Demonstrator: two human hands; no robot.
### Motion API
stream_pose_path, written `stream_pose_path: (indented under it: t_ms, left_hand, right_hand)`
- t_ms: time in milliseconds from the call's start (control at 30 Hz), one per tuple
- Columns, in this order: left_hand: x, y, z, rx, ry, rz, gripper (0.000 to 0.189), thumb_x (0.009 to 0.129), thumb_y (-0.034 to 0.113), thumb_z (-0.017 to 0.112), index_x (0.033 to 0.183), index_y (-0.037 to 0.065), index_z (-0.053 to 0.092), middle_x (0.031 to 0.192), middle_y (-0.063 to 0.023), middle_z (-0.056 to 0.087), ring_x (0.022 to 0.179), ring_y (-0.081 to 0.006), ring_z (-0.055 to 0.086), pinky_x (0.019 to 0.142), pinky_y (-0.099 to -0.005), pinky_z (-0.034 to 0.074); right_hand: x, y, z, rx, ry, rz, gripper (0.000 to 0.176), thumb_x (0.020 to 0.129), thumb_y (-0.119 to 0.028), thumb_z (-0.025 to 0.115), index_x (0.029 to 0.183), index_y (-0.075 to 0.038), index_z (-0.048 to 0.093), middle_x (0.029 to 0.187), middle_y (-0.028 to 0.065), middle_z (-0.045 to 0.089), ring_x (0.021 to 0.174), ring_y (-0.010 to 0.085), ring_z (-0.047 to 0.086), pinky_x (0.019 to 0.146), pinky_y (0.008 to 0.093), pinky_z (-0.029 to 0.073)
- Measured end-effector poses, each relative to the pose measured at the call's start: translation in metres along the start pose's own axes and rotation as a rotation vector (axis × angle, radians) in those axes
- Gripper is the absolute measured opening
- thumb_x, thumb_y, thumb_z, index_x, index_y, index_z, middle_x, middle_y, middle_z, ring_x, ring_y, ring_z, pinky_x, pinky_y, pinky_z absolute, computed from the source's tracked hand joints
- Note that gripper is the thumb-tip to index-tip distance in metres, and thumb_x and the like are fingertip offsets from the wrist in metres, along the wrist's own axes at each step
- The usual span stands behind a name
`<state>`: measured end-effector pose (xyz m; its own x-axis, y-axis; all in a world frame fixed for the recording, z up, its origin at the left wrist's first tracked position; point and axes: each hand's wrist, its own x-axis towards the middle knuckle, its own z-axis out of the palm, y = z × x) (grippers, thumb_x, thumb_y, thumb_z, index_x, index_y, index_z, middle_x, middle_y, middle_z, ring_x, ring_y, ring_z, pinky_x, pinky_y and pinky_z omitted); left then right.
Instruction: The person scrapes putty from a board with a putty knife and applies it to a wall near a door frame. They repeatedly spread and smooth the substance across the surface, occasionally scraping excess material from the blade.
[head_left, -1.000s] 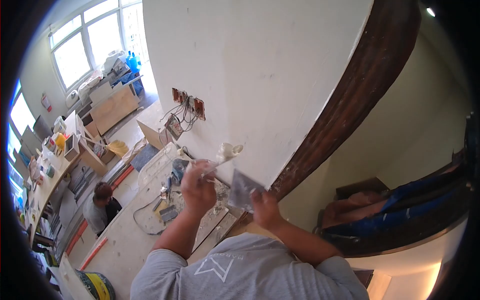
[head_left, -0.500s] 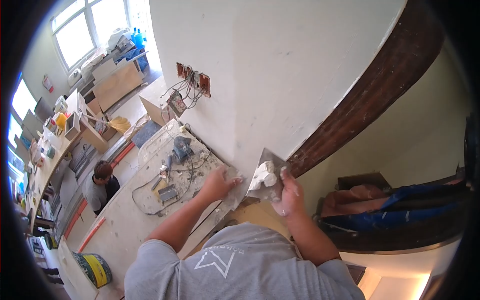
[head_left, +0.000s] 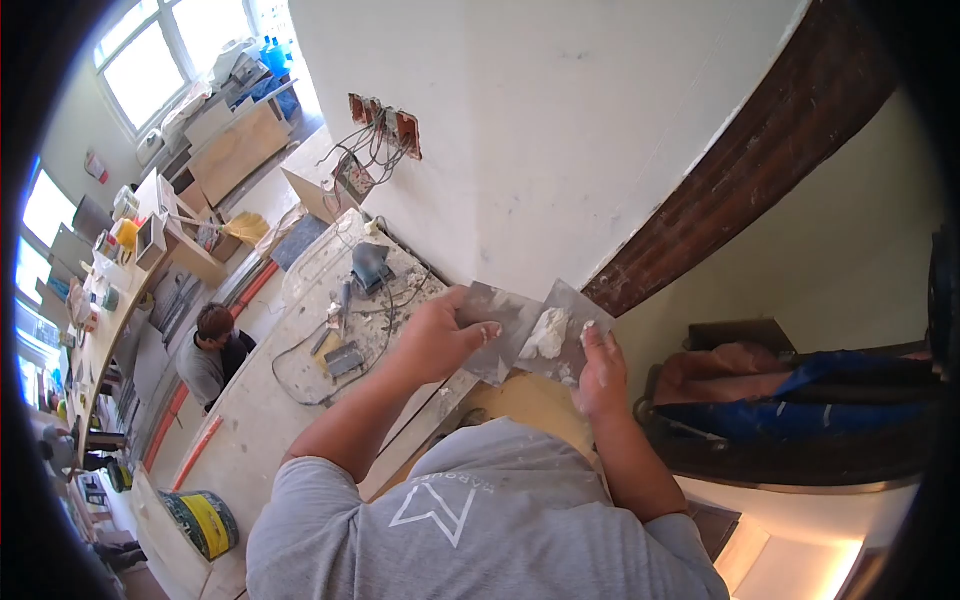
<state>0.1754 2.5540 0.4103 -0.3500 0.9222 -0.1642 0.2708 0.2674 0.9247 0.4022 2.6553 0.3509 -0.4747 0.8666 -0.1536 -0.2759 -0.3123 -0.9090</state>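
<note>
My left hand (head_left: pixel 437 338) is closed on a thin, flat putty blade (head_left: pixel 492 352), its thumb pressed on the blade's face. A second flat putty blade (head_left: pixel 570 297) is gripped in my right hand (head_left: pixel 604 378), thumb on top. A lump of white putty (head_left: pixel 546 334) sits on the right blade, and the left blade's edge overlaps that blade close beside the lump. White smears mark both thumbs. Behind the blades rises a white wall (head_left: pixel 560 150), with a dark wooden trim (head_left: pixel 740 165) running along its edge.
A dusty board surface (head_left: pixel 250 425) at left carries a power tool (head_left: pixel 371 267), a cord and scraps. Loose wires (head_left: pixel 375 150) hang from open wall boxes. A co-worker (head_left: pixel 212 350) is beyond the board, near a bucket (head_left: pixel 205 525). Blue cloth (head_left: pixel 790 415) lies at right.
The left blade has come up and across to overlap the right blade by the putty. The right blade has shifted slightly right, and the camera view has moved a little.
</note>
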Motion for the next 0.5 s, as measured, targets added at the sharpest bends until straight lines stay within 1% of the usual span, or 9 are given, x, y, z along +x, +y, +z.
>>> stream_pose_path:
  t_ms: [67,100,133,167,233,267,367,400,500]
  left_hand:
    - [0.006,-0.008,0.013,0.153,0.039,0.063,0.034,0.083,0.017,0.076,0.111,0.001,0.064,0.089,-0.0114,0.071,0.081,-0.02,0.067,0.076,-0.0344,0.052]
    - [0.01,-0.009,0.018,0.229,0.06,0.099,0.037,0.083,0.018,0.076,0.112,0.0,0.063,0.089,-0.0132,0.071,0.081,-0.0225,0.067,0.076,-0.0357,0.052]
    - [0.01,-0.002,0.019,0.218,0.078,0.144,0.041,0.083,0.022,0.074,0.111,-0.004,0.059,0.094,-0.0269,0.068,0.09,-0.0426,0.067,0.076,-0.0425,0.052]
    - [0.017,0.0,0.02,0.197,0.13,0.144,0.039,0.083,0.021,0.074,0.109,-0.004,0.059,0.094,-0.0263,0.068,0.09,-0.0417,0.067,0.076,-0.0423,0.052]
    - [0.042,-0.001,0.02,0.146,0.238,0.135,0.036,0.083,0.021,0.074,0.106,-0.004,0.059,0.094,-0.025,0.069,0.09,-0.0398,0.068,0.076,-0.0418,0.052]
    - [0.059,-0.013,0.023,0.002,0.275,0.167,0.032,0.084,0.02,0.075,0.102,-0.002,0.06,0.093,-0.0215,0.07,0.087,-0.0368,0.068,0.076,-0.0392,0.052]
    - [0.094,-0.012,0.038,-0.111,0.257,0.287,0.031,0.084,0.02,0.076,0.101,0.001,0.061,0.092,-0.0175,0.071,0.085,-0.0306,0.068,0.077,-0.0364,0.052]
    - [0.109,-0.015,0.046,-0.112,0.249,0.293,0.03,0.084,0.02,0.077,0.102,0.001,0.061,0.09,-0.0153,0.071,0.084,-0.0251,0.067,0.077,-0.0351,0.051]
    - [0.143,-0.013,0.061,-0.113,0.227,0.387,0.027,0.084,0.016,0.077,0.101,0.002,0.061,0.088,-0.0075,0.071,0.082,-0.0129,0.064,0.077,-0.0293,0.05]
  right_hand:
    - [-0.009,0.001,-0.002,-0.216,-0.025,-0.113,0.038,0.104,-0.028,0.051,0.13,0.001,0.051,0.113,0.0052,0.061,0.101,0.0139,0.059,0.092,0.0337,0.047]
    - [-0.01,0.003,-0.008,-0.198,-0.023,-0.109,0.038,0.104,-0.027,0.051,0.13,0.001,0.05,0.114,0.0053,0.061,0.102,0.0145,0.059,0.094,0.0336,0.047]
    - [-0.01,0.007,-0.017,-0.181,-0.021,-0.105,0.038,0.104,-0.026,0.051,0.131,0.001,0.05,0.115,0.0055,0.062,0.103,0.015,0.059,0.095,0.0335,0.046]
    - [-0.011,0.01,-0.024,-0.167,-0.02,-0.099,0.038,0.104,-0.026,0.051,0.132,0.001,0.05,0.116,0.0057,0.062,0.105,0.0155,0.059,0.097,0.0335,0.046]
    - [-0.025,-0.002,-0.021,-0.001,0.04,-0.024,0.038,0.104,-0.027,0.051,0.129,0.001,0.053,0.118,0.0075,0.063,0.11,0.0179,0.06,0.098,0.0339,0.046]
    - [-0.031,-0.006,-0.02,0.082,0.067,0.014,0.038,0.103,-0.028,0.051,0.128,0.001,0.055,0.12,0.0084,0.064,0.112,0.0191,0.06,0.099,0.0342,0.046]
    - [-0.04,0.004,-0.05,0.275,0.043,0.075,0.038,0.103,-0.028,0.051,0.128,0.0,0.055,0.121,0.0101,0.064,0.11,0.0226,0.063,0.097,0.038,0.048]
    - [-0.045,0.007,-0.055,0.264,0.085,0.053,0.038,0.103,-0.029,0.05,0.129,0.0,0.055,0.122,0.0115,0.064,0.109,0.0251,0.064,0.095,0.0411,0.05]
    - [-0.055,0.023,-0.088,0.17,0.151,0.039,0.04,0.106,-0.026,0.046,0.132,0.004,0.05,0.123,0.0102,0.062,0.112,0.0187,0.061,0.1,0.0338,0.045]
